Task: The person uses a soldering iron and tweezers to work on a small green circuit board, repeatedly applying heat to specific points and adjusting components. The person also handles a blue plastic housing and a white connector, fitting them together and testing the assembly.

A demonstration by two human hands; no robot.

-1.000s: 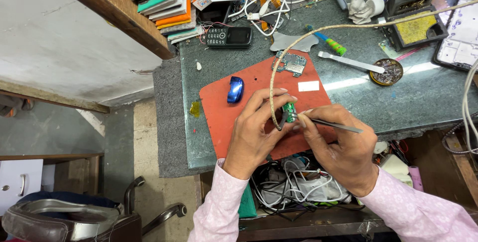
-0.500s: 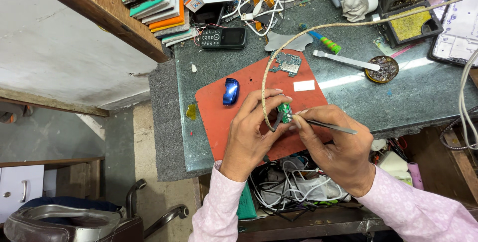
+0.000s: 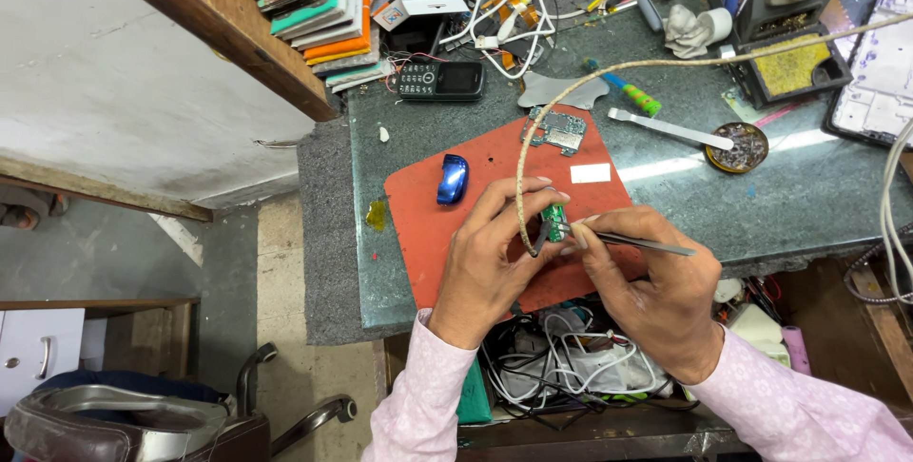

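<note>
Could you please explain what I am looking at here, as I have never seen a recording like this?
This is one view from a camera worn on a person's head, looking down at their own two hands over a cluttered repair bench. The left hand pinches a small green circuit board, and the right hand holds thin metal tweezers with the tips at that board. Beneath them lies a red work mat carrying a small blue piece and another circuit board. Further back are a black keypad phone, a stack of books and tangled cables. A braided cord arcs across the bench.
</note>
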